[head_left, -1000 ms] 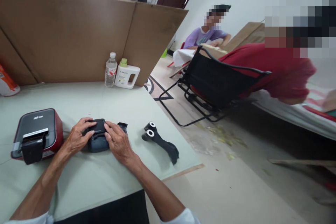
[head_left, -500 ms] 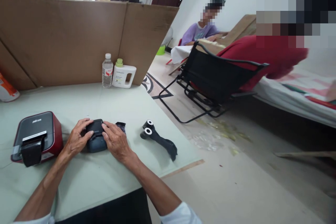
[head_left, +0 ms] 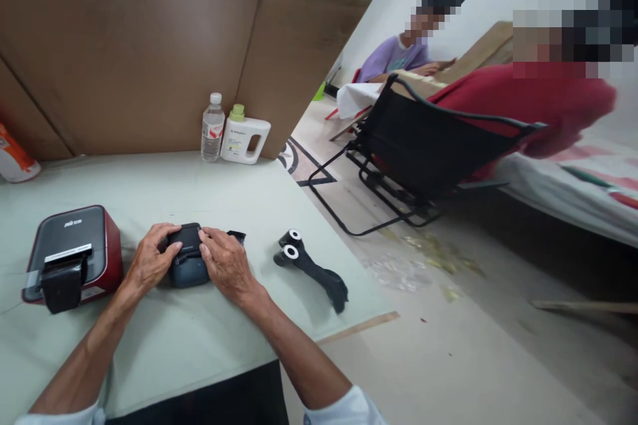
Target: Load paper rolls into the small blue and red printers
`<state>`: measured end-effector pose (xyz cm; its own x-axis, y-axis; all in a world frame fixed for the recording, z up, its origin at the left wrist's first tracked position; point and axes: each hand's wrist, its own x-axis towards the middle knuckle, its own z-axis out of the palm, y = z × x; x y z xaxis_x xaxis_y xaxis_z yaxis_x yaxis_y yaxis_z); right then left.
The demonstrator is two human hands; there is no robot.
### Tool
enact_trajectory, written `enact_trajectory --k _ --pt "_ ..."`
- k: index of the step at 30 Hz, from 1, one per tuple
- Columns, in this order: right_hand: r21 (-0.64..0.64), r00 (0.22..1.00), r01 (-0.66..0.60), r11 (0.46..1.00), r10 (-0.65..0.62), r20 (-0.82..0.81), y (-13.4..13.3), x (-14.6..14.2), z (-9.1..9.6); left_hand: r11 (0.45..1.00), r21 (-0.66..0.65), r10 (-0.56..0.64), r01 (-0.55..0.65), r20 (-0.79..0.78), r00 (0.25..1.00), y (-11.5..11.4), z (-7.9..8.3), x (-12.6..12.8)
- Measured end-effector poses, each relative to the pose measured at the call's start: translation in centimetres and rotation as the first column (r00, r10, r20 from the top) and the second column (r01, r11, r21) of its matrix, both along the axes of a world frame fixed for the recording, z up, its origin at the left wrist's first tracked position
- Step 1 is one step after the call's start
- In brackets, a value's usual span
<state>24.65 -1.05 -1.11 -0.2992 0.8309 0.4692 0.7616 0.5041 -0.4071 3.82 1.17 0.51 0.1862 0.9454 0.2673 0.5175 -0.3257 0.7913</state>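
A small dark device [head_left: 186, 259] sits on the pale green table [head_left: 199, 332], with both my hands closed around it. My left hand [head_left: 149, 260] grips its left side, thumb on top. My right hand [head_left: 225, 264] covers its right side, fingers pressing the top edge. A black strip [head_left: 236, 236] pokes out behind my right hand. To the right lie black ribbon rolls [head_left: 309, 267] with white cores and a loose black tail. A red and black label printer [head_left: 70, 257] stands to the left of my left hand.
A water bottle [head_left: 212, 127] and a white jug [head_left: 244, 141] stand against the cardboard screen [head_left: 149, 60] at the back. The table's right edge drops to the floor. A black folding chair [head_left: 423, 153] holds a person in red; another person sits farther back.
My hands stay on the dark device, the fingers shifting only slightly. The view has swung a little, and the person in red has leaned somewhat.
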Motion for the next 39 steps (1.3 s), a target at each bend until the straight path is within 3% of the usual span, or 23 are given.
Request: enact_trajectory --k 8,15,20,28,39 --pt "0.031 1.000 -0.019 0.999 0.019 -0.006 0.0 0.2 0.0 0.999 0.029 -0.033 0.037 -0.126 0.991 -0.1 0.3 -0.6" --pt "0.141 0.955 0.140 0.980 -0.096 -0.282 -0.1 3.8 0.6 0.958 -0.001 -0.267 0.285 -0.356 0.895 -0.5 0.9 -1.6" --pt "0.146 0.942 0.143 0.979 -0.089 -0.324 -0.1 4.0 -0.5 0.964 0.014 -0.224 0.264 -0.491 0.842 -0.9 1.3 -1.3" --pt "0.150 0.917 0.217 0.965 -0.148 -0.371 0.6 4.8 -1.8 0.970 0.004 -0.205 0.243 -0.525 0.826 -0.9 2.0 -1.0" --pt "0.016 0.952 0.156 0.988 -0.147 -0.267 0.2 4.8 -1.2 0.958 0.117 -0.176 0.262 -0.480 0.860 -0.1 1.9 -1.4"
